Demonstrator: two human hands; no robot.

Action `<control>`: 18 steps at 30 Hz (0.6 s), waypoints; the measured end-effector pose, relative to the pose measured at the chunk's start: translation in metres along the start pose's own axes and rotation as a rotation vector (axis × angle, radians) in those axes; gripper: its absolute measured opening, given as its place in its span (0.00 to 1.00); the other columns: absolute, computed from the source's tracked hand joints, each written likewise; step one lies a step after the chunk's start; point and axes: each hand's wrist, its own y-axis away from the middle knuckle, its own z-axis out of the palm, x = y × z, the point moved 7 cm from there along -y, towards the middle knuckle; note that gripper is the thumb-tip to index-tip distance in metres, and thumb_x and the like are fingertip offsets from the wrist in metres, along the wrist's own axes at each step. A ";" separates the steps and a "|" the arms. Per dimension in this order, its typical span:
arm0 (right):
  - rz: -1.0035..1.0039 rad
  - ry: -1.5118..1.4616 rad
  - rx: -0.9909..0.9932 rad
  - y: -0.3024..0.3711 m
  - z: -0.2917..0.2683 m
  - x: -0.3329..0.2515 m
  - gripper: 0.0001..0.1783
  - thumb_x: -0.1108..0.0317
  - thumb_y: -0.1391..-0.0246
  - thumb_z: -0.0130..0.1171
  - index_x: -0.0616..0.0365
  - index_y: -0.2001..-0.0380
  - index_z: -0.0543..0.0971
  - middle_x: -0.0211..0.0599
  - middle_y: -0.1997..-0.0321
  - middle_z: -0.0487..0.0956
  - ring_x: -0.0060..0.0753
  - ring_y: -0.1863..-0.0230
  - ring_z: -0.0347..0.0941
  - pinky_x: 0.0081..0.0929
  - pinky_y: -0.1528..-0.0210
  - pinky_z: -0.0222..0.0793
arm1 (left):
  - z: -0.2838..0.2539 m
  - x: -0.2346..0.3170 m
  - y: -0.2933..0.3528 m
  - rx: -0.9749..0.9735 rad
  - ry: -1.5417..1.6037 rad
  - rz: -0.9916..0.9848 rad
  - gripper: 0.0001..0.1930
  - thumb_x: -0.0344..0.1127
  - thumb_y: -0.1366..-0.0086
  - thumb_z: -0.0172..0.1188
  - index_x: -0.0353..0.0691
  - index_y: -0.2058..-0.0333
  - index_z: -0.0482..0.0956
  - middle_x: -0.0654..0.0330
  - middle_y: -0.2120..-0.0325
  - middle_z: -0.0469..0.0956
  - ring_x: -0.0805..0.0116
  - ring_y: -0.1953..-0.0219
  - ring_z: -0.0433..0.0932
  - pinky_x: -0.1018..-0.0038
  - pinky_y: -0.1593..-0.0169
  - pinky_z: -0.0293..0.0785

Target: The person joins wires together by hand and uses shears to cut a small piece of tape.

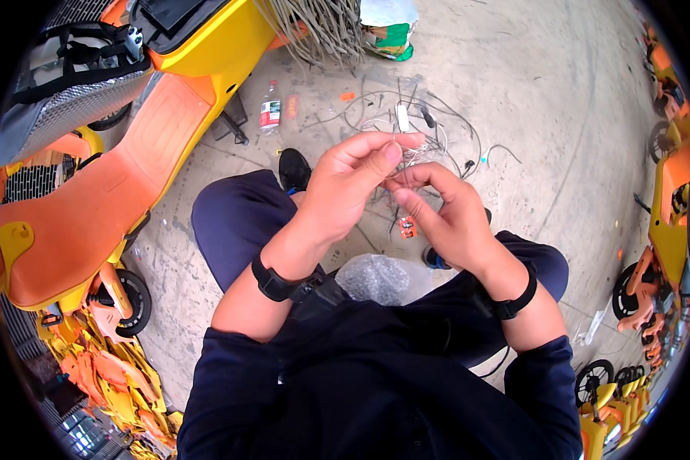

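Both the left hand (345, 184) and the right hand (441, 211) pinch thin wires (415, 157): light, limp, tangle-prone, probably best gripped near the ends, above the floor (529, 92).

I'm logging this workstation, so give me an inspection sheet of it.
Surface: bare concrete floor, stained.
Job's things: thin wire bundle pinched between both hands.
Clutter: plastic bottle, small orange part, bubble wrap at the lap.
Grippers: left hand and right hand, both closed on the wires.
Cables: loose wires strewn on the floor beyond the hands.
Surroundings: orange-yellow scooter at left, scooter parts at right.
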 end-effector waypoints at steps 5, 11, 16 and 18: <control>0.389 -0.389 -0.034 0.002 -0.012 0.014 0.07 0.69 0.40 0.55 0.61 0.64 0.76 0.26 0.72 0.76 0.15 0.65 0.70 0.17 0.61 0.66 | -0.013 0.007 0.001 0.059 -0.072 0.025 0.14 0.37 0.31 0.50 0.35 0.53 0.75 0.57 0.52 0.75 0.73 0.57 0.74 0.74 0.58 0.72; 0.252 -0.393 0.149 -0.003 -0.038 0.013 0.07 0.70 0.40 0.54 0.63 0.63 0.77 0.25 0.68 0.77 0.11 0.67 0.67 0.13 0.63 0.63 | -0.019 0.022 0.001 0.097 -0.038 0.119 0.14 0.37 0.32 0.53 0.34 0.54 0.77 0.67 0.69 0.76 0.81 0.67 0.71 0.80 0.62 0.70; 0.209 -0.264 0.116 -0.001 -0.031 0.006 0.06 0.72 0.41 0.55 0.63 0.65 0.78 0.22 0.75 0.75 0.09 0.74 0.67 0.13 0.72 0.63 | -0.006 0.019 0.003 0.069 -0.240 0.083 0.13 0.34 0.32 0.52 0.32 0.53 0.75 0.64 0.66 0.76 0.79 0.68 0.71 0.79 0.61 0.69; 0.206 -0.212 0.086 0.000 -0.023 0.008 0.06 0.72 0.41 0.55 0.64 0.65 0.78 0.23 0.77 0.74 0.09 0.78 0.66 0.14 0.77 0.60 | -0.003 0.017 0.003 0.039 -0.272 0.062 0.13 0.33 0.32 0.52 0.31 0.54 0.76 0.64 0.67 0.76 0.79 0.68 0.71 0.79 0.61 0.69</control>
